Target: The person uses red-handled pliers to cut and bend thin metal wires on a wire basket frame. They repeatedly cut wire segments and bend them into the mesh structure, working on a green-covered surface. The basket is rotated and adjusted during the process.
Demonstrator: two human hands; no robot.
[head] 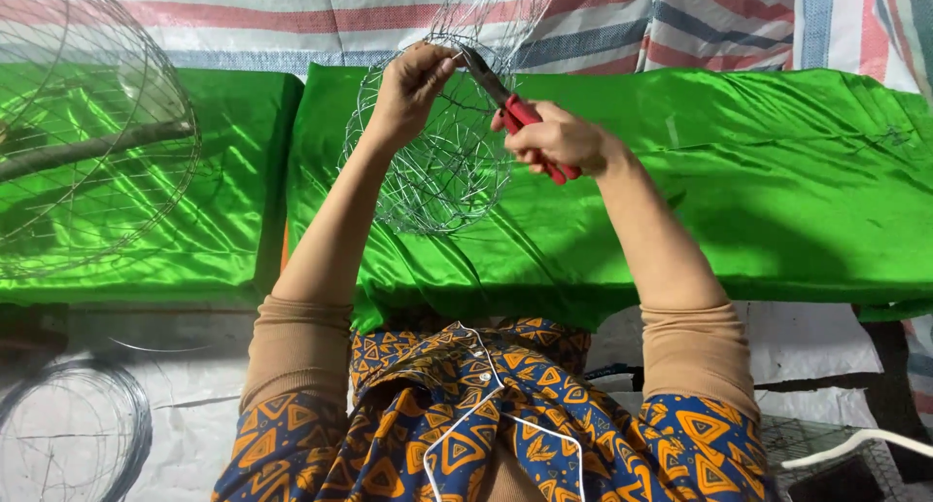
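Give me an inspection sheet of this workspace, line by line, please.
Surface: green satin cloth over the table.
Job's things: round wire frame; red-handled pliers at its top.
Clutter: second wire frame at left; wire coil on the floor.
Grippers: left hand grips the frame's top; right hand holds the pliers.
Cables: white cable at lower right.
Surroundings: striped tarpaulin behind.

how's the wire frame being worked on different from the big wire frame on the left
The wire frame in the hands is smaller and denser in mesh; the big wire frame at left is wider, with more open wire spacing. The small one is gripped at its top by the left hand, with red-handled pliers in the right hand at its rim; the big one lies untouched. Both are rounded bare-wire cages over green satin cloth.
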